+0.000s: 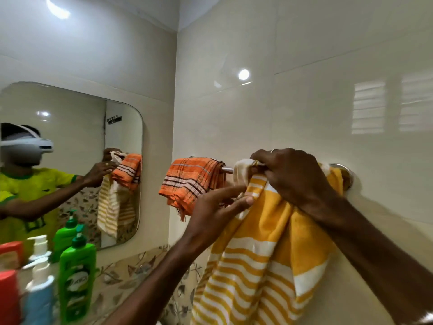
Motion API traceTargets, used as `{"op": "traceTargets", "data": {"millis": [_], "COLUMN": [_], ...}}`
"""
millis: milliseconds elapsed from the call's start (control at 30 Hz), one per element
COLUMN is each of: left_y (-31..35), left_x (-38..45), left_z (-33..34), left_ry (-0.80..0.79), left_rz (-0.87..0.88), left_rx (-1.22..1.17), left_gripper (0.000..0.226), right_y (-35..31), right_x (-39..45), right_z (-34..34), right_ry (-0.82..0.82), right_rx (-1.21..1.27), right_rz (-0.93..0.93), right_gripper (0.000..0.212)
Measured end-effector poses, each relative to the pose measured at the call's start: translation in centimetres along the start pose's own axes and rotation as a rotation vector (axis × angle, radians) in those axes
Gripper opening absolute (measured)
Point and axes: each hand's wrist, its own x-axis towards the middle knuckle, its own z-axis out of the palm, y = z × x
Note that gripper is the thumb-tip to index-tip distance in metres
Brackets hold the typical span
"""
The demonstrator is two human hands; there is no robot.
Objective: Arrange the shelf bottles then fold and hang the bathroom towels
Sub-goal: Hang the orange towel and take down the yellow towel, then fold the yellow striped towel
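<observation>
A yellow and white striped towel [262, 254] hangs bunched over the right part of the chrome towel rail [227, 170]. My right hand [295, 177] grips the towel's top on the rail, fingers curled over it. My left hand [220, 205] reaches in from below, its fingertips touching the towel's left edge just under the rail. A folded orange checked towel [189, 179] hangs on the rail's left part. On the shelf at lower left stand a green pump bottle [77, 280], a blue and white pump bottle [38, 299] and a red bottle [8, 299].
A wall mirror [77, 137] on the left reflects a person in a yellow shirt and both towels. The rail's chrome end mount [346, 174] sits against the glossy tiled wall. A leaf-patterned tile band [131, 273] runs below the mirror.
</observation>
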Motion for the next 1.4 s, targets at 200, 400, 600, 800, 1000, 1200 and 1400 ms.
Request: {"op": "traceTargets", "data": {"millis": [200, 400, 600, 800, 1000, 1200, 1400], "left_y": [2.3, 2.6, 1.8, 3.8, 5.2, 6.9, 8.7], "left_x": [-4.4, -13.5, -23.1, -27.9, -33.0, -38.5, -41.8], "left_z": [3.2, 6.1, 7.6, 7.4, 6.5, 7.1, 8.4], "left_ry": [0.087, 0.132, 0.150, 0.258, 0.234, 0.202, 0.205], "left_rz": [0.049, -0.276, -0.640, -0.769, -0.843, -0.953, -1.278], "left_rx": [0.157, 0.252, -0.021, 0.023, 0.097, 0.035, -0.198], "left_gripper": [0.076, 0.126, 0.026, 0.019, 0.019, 0.017, 0.049], "right_y": [0.8, -0.9, -3.9, -7.3, -10.4, -12.7, -14.3], "right_x": [-2.9, -6.3, -10.1, -15.5, -21.7, -29.9, -39.4], "right_z": [-2.5, -5.1, -4.1, -1.5, 2.6, 8.7, 9.0], "right_ry": [0.197, 0.186, -0.093, -0.281, -0.554, -0.926, -1.296], "right_rx": [0.127, 0.210, 0.264, 0.438, 0.619, 0.931, 1.264], "right_rz": [-0.152, -0.058, 0.117, 0.175, 0.211, 0.251, 0.182], "right_gripper": [0.022, 0.030, 0.031, 0.030, 0.035, 0.042, 0.023]}}
